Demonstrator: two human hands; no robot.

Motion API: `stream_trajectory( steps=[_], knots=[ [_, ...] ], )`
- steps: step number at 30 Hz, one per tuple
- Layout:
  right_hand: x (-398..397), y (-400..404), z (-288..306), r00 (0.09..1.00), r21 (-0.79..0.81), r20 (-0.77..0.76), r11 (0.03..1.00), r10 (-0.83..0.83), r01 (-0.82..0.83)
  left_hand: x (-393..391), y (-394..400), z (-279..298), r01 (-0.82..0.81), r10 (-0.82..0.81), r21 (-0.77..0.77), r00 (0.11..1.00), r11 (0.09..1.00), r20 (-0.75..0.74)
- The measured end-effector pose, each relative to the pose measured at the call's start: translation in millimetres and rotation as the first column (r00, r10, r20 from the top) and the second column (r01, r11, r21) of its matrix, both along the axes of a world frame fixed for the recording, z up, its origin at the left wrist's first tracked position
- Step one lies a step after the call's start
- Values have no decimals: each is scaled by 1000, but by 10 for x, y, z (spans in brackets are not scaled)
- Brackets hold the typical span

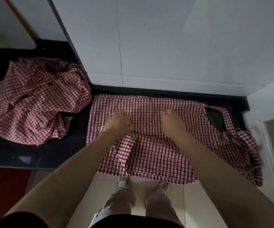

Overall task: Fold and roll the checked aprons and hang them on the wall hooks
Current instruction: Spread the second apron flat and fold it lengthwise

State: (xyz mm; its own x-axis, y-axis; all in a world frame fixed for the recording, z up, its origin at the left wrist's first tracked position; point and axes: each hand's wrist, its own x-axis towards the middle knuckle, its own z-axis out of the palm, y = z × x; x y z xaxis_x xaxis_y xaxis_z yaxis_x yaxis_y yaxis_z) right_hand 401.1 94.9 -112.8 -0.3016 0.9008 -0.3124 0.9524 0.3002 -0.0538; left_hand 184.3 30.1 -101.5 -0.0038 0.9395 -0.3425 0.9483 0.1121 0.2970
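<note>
Early stage, by the look of it. One apron (149, 145) lies spread on the dark counter (34, 155) against the wall (165, 46), near edge hanging over, neck loop to its right. Left hand (120, 123) and right hand (171, 120) both press flat on it, fingers loose, gripping nothing. Left of the apron, a heap (34, 99) of checked cloth waits unfolded. No roll made; hooks not in view; hanging remains.

Red-and-white checked aprons (142, 116), black countertop (34, 155), pale, perhaps grey-white, wall tiles (165, 46).
</note>
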Motion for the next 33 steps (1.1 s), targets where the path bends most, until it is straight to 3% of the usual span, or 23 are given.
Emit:
stream_trajectory(
  steps=[2,5,8,13,16,20,23,26,28,31,33],
  knots=[
    [-204,-75,92,998,-173,-64,985,-24,13,117,-20,55,178,-164,-178,982,968,90],
    [-406,-229,150,998,-410,-53,912,-27,3,199,-47,43,326,-344,-407,938,853,31],
    [-427,-332,174,1000,-482,6,876,29,-23,170,-100,-4,369,-420,-441,907,818,-19],
    [-417,-367,193,999,-481,17,877,30,-18,114,-248,-115,403,-476,-337,863,851,-171],
    [-399,-381,256,1000,-519,-8,855,-13,7,49,-260,-127,284,-303,-191,950,940,-77],
    [-517,-410,374,949,-632,-198,772,-246,69,-46,-107,86,8,-13,71,997,997,78],
    [-646,-397,487,954,-586,-259,810,-152,-30,-119,48,212,-218,195,99,959,971,206],
    [-662,-299,457,992,-572,-129,816,11,-83,-198,135,287,-324,299,69,922,944,245],
    [-559,-175,452,995,-597,90,802,39,23,-283,176,298,-335,314,94,931,937,189],
    [-336,124,577,892,-674,423,714,161,191,-445,280,271,-360,354,45,929,932,107],
    [-224,394,686,829,-652,540,695,144,304,-520,386,291,-366,370,-53,925,929,84]
  ],
)
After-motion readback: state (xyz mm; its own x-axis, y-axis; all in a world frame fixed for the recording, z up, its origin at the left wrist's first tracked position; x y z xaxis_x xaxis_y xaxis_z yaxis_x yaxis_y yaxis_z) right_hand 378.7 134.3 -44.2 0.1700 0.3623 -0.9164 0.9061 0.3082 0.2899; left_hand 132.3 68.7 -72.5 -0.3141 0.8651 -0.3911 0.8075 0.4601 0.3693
